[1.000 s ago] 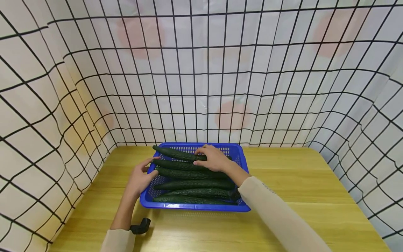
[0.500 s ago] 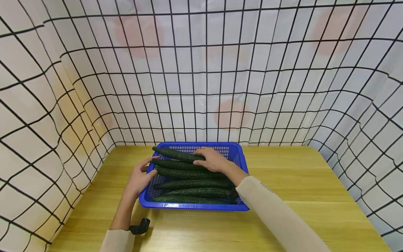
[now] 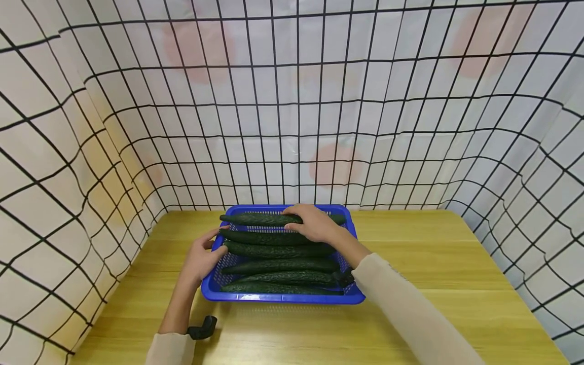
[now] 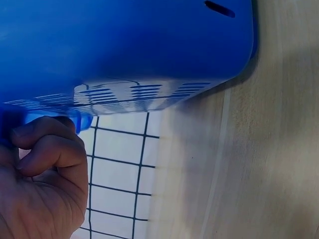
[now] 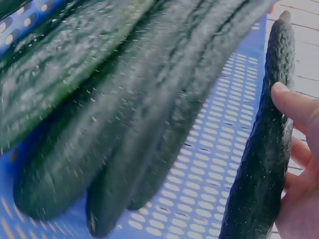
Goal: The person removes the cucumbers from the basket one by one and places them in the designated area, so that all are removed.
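Note:
My right hand [image 3: 315, 223] grips a long dark green cucumber [image 3: 255, 219] along the far side of the blue plastic basket [image 3: 283, 298]. In the right wrist view the thumb lies on one side of this bumpy cucumber [image 5: 261, 154] and the fingers on the other, with a gap between it and the rest. Several more cucumbers [image 3: 280, 265] lie side by side in the basket, pointing left to right. At the basket's left end my left hand [image 3: 201, 257] holds the rim. The left wrist view shows its curled fingers [image 4: 55, 149] under the basket edge.
Under the basket is a yellow wood-grain table [image 3: 410, 253]. White sheeting with a black grid [image 3: 283, 116] rises behind and along both sides. A black wrist-worn device [image 3: 203, 328] sits by the left sleeve.
My right hand has shifted slightly right and away, bringing the far cucumber from a slant to nearly parallel with the basket's back rim. My left hand has stayed at the rim.

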The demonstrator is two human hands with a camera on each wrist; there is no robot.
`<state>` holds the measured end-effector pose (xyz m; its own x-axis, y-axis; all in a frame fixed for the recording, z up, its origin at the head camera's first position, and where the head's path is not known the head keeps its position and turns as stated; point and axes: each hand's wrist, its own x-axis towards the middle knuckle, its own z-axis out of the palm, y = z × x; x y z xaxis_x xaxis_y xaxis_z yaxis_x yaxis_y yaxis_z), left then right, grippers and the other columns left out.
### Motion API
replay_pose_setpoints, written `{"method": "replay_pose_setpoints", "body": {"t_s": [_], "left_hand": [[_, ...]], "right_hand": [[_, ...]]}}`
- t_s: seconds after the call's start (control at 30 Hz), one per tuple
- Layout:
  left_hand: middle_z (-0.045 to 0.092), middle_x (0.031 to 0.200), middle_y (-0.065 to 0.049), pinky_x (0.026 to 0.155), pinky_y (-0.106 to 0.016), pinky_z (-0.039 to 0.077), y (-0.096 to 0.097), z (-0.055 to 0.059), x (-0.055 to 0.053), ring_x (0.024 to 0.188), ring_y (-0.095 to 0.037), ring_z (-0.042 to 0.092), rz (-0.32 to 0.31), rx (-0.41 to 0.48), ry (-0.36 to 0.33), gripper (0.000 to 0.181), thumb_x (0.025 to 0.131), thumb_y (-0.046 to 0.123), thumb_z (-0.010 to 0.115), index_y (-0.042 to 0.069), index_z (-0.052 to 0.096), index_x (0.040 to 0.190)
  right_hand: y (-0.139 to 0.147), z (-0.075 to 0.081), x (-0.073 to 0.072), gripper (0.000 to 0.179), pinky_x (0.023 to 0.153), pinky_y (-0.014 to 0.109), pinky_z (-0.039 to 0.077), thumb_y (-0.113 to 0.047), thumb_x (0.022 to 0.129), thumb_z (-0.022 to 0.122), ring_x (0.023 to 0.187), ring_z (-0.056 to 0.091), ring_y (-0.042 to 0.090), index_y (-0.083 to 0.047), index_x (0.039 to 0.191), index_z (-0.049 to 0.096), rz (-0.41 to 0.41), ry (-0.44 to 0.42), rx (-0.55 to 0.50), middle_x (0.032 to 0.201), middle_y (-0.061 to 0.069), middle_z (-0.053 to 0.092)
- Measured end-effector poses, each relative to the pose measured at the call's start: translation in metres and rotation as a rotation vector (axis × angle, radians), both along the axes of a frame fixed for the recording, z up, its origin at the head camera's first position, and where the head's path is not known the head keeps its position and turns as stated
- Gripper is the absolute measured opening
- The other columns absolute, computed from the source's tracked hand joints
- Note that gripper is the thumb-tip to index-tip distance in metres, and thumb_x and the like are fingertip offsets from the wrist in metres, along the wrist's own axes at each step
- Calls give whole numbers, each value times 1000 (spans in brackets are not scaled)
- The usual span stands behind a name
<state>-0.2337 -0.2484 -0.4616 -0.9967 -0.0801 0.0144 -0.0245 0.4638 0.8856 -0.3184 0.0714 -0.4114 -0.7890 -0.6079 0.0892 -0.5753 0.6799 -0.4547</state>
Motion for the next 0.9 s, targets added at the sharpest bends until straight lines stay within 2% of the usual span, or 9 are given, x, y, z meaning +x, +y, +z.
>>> {"method": "replay_pose_setpoints", "body": {"t_s": [0.27, 0.53, 0.7, 0.9], "left_hand": [[67, 126, -28, 72, -39, 62, 0, 3, -1, 92, -31, 70, -9, 45, -11, 56, 93, 17, 66, 27, 59, 147], [65, 129, -29, 74, -42, 63, 0, 3, 1, 94, -32, 70, -19, 47, -19, 56, 93, 18, 66, 27, 58, 148], [64, 132, -29, 75, -43, 63, 0, 4, 2, 98, -33, 70, -20, 37, -24, 56, 94, 19, 66, 27, 57, 149], [64, 131, -30, 74, -43, 63, 0, 4, 2, 95, -32, 70, -18, 33, -17, 56, 94, 19, 66, 27, 57, 149]], "right_hand": [[29, 22, 7, 49, 115, 51, 42, -36, 103, 61, 138, 53, 30, -15, 147, 57, -23, 129, -10, 148, 7, 59], [73, 38, 12, 47, 112, 55, 44, -30, 101, 65, 136, 55, 34, -13, 145, 59, -53, 214, -36, 144, 10, 62], [104, 38, 15, 45, 108, 55, 46, -27, 100, 67, 131, 58, 36, -10, 140, 62, -81, 221, -55, 140, 12, 64], [141, 35, 21, 42, 109, 55, 46, -25, 101, 65, 132, 57, 37, -9, 140, 60, -129, 179, -50, 139, 13, 63]]}}
